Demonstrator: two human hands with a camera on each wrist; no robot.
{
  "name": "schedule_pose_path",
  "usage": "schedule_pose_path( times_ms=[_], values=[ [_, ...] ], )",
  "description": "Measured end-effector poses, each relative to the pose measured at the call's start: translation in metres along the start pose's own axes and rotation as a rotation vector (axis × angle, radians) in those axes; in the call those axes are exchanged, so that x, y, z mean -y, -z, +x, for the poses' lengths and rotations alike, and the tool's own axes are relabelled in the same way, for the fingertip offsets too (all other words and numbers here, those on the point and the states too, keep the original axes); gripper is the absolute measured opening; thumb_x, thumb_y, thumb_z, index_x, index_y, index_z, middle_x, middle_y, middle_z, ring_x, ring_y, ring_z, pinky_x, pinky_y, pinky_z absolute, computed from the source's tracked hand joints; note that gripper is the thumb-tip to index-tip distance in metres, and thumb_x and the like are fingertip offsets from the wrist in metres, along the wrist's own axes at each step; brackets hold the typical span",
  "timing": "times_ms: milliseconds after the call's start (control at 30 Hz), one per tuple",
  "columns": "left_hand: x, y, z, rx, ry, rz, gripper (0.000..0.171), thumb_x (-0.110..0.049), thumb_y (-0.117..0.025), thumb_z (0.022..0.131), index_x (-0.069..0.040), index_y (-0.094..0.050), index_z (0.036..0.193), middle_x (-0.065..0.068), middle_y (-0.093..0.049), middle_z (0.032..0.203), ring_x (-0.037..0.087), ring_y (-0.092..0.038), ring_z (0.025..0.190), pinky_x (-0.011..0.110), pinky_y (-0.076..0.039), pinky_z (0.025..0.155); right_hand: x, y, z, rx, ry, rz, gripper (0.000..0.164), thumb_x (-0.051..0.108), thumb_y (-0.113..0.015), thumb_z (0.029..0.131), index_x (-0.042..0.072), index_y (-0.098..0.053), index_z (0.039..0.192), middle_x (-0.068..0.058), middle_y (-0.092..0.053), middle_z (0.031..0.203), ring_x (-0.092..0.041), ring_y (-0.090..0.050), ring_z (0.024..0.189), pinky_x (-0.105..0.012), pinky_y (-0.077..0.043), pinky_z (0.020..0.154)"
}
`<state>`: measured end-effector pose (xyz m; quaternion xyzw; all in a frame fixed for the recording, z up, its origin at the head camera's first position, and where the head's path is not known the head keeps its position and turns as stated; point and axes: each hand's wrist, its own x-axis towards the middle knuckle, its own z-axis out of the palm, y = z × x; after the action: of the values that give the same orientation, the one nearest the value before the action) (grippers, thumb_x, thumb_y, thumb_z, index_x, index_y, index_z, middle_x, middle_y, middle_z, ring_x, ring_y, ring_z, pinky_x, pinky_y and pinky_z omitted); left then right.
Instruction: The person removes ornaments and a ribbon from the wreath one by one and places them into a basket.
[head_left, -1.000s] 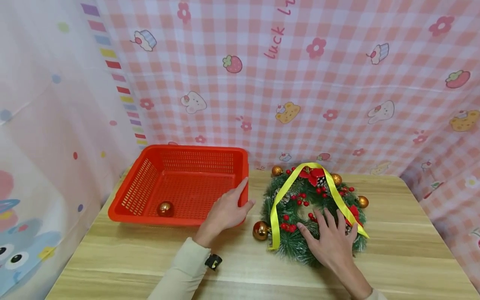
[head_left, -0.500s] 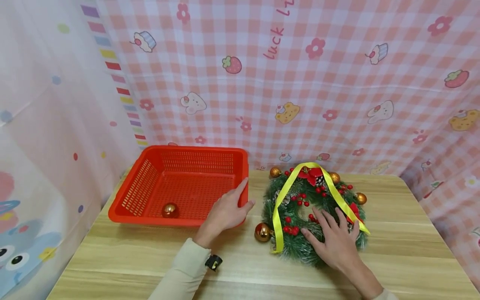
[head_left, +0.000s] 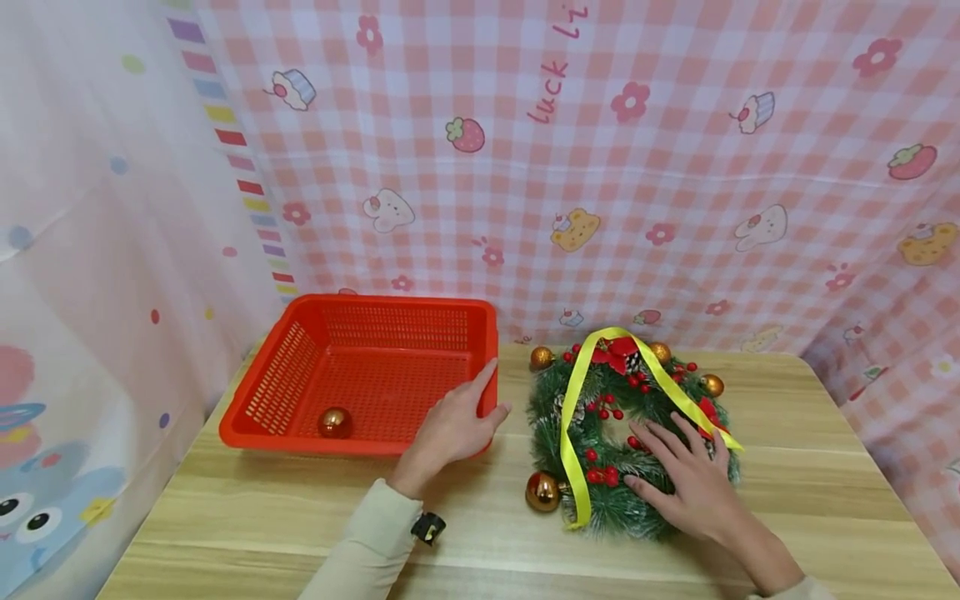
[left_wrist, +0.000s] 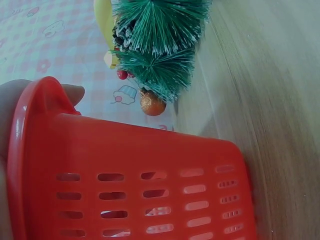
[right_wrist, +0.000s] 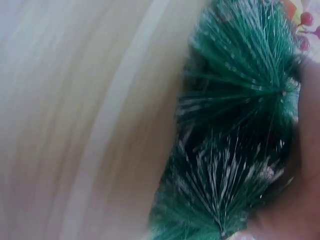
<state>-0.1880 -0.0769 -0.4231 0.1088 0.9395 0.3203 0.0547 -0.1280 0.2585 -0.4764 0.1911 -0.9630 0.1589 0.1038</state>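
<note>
A green Christmas wreath (head_left: 555,408) with red berries, pine cones and red flowers lies on the wooden table at right. Its shiny gold bauble (head_left: 542,492) sits at the lower left, and a yellow ribbon (head_left: 573,417) loops over the top. My right hand (head_left: 693,487) rests on the wreath's lower right, fingers spread toward the centre hole. In the right wrist view that hand is blurred at the edge beside the green needles (right_wrist: 235,90). My left hand (head_left: 453,421) holds the near right corner of a red plastic basket (head_left: 360,446), index finger along the rim, thumb outside.
Inside the basket, near its front wall, lies a shiny copper-coloured ball (head_left: 334,422). Smaller glittery baubles (head_left: 712,385) stick out around the wreath's far side. A pink checked curtain (head_left: 525,208) hangs behind the table (head_left: 795,467), and a white printed one (head_left: 82,250) at left.
The wreath has turned counter-clockwise: its shiny bauble moved down and right, the far baubles moved left. My right hand shifted right with it. The ball rolled slightly in the basket; my left hand stayed.
</note>
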Motion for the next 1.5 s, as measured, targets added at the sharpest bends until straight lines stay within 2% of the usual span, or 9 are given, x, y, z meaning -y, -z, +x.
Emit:
schedule_pose_path(
  times_ms=[167,367,600,700,833,1000,1300,1400,1500],
  values=[
    [0.0,-0.001,0.0,0.001,0.001,-0.002,0.07,-0.045,-0.054,0.099,-0.027,-0.023,0.159,0.018,-0.052,0.144,0.038,-0.052,0.128,0.054,-0.041,0.104,-0.006,0.003,-0.004,0.007,0.072,0.013,0.068,0.045,-0.069,0.089,0.023,-0.046,0.148,-0.014,-0.049,0.146,-0.044,-0.026,0.14,-0.078,-0.008,0.101],
    [0.001,-0.002,0.001,0.002,-0.002,0.003,0.07,-0.046,-0.054,0.099,-0.026,-0.023,0.159,0.018,-0.05,0.146,0.039,-0.05,0.13,0.055,-0.04,0.106,-0.003,0.006,-0.003,-0.007,-0.006,0.097,0.068,0.045,-0.069,0.089,0.022,-0.045,0.149,-0.016,-0.036,0.155,-0.044,-0.021,0.144,-0.078,-0.003,0.103],
    [0.001,0.0,0.002,0.006,0.007,0.003,0.071,-0.049,-0.052,0.099,-0.028,-0.021,0.159,0.018,-0.049,0.147,0.039,-0.049,0.131,0.055,-0.04,0.106,0.005,0.014,0.012,-0.207,-0.348,0.24,0.076,0.042,-0.065,0.093,0.004,-0.035,0.151,-0.032,-0.01,0.159,-0.055,-0.007,0.144,-0.077,0.001,0.104],
    [0.001,0.001,0.003,0.007,0.007,0.011,0.071,-0.049,-0.052,0.099,-0.028,-0.021,0.159,0.019,-0.05,0.145,0.039,-0.05,0.13,0.054,-0.041,0.105,0.005,0.015,0.021,-0.178,-0.537,0.257,0.084,0.048,-0.06,0.095,0.003,-0.023,0.156,-0.033,0.0,0.16,-0.056,-0.002,0.144,-0.077,0.001,0.105],
    [0.002,-0.001,0.003,0.012,0.013,0.011,0.072,-0.05,-0.052,0.099,-0.029,-0.019,0.159,0.018,-0.05,0.146,0.038,-0.05,0.131,0.054,-0.04,0.105,0.001,0.011,0.03,-0.086,-0.652,0.245,0.093,0.054,-0.057,0.094,0.006,-0.01,0.159,-0.032,0.005,0.16,-0.057,0.0,0.144,-0.078,0.0,0.105],
    [0.001,-0.003,0.003,0.021,0.006,0.003,0.072,-0.05,-0.052,0.099,-0.029,-0.019,0.159,0.017,-0.048,0.147,0.037,-0.048,0.132,0.054,-0.039,0.107,-0.005,0.007,0.031,-0.037,-0.654,0.219,0.095,0.049,-0.059,0.094,0.006,-0.004,0.159,-0.032,0.0,0.16,-0.058,-0.004,0.142,-0.078,-0.006,0.105],
    [-0.002,0.0,0.001,0.013,0.005,0.028,0.071,-0.048,-0.052,0.099,-0.027,-0.021,0.159,0.018,-0.047,0.148,0.038,-0.048,0.133,0.055,-0.039,0.107,-0.016,0.003,0.028,-0.045,-0.5,0.157,0.092,0.048,-0.056,0.096,0.001,-0.006,0.158,-0.036,-0.014,0.157,-0.059,-0.014,0.139,-0.076,-0.012,0.106],
    [-0.004,-0.001,-0.001,-0.043,-0.033,0.074,0.068,-0.044,-0.055,0.099,-0.021,-0.029,0.157,0.019,-0.045,0.149,0.039,-0.046,0.134,0.056,-0.039,0.106,-0.019,0.002,0.028,-0.047,-0.48,0.145,0.092,0.052,-0.053,0.097,0.0,-0.006,0.158,-0.036,-0.015,0.157,-0.06,-0.015,0.139,-0.076,-0.012,0.105],
    [-0.008,-0.003,-0.004,-0.171,-0.157,0.122,0.059,-0.034,-0.063,0.096,-0.009,-0.046,0.147,0.021,-0.048,0.145,0.04,-0.049,0.129,0.056,-0.042,0.102,-0.019,0.002,0.028,-0.049,-0.468,0.132,0.092,0.055,-0.05,0.098,0.0,-0.007,0.158,-0.035,-0.016,0.156,-0.06,-0.016,0.138,-0.077,-0.013,0.104]
  ],
)
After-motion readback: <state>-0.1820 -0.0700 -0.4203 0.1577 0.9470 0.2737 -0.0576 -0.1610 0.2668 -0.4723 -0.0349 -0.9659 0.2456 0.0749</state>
